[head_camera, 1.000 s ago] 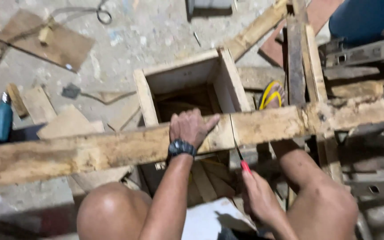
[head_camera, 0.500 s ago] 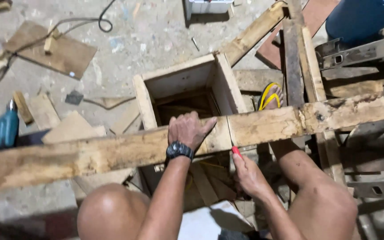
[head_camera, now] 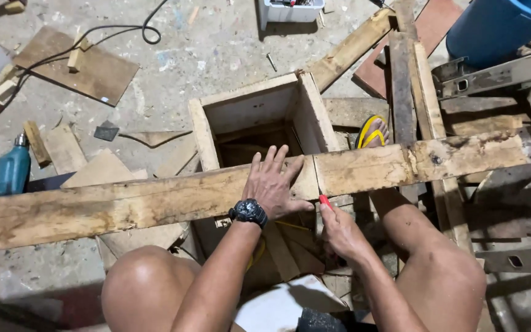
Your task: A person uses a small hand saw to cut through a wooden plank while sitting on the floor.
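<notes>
Long rough wooden plank, weathered, lay crosswise over an open-topped wooden box and extended past both knees of the seated person. Left hand, wearing a black wristwatch, lay flat on the plank with fingers spread, its grip fully open and holding nothing, only pressing down. Right hand sat just below the plank's near edge, its grip closed around a red-tipped marking tool, the tip touching the plank beside a thin dark line drawn across the board. Yellow sandal showed beyond the plank, beside the box. Blue power drill lay on the concrete floor at far left, among offcuts and a brown board. Blue barrel stood at upper right.
</notes>
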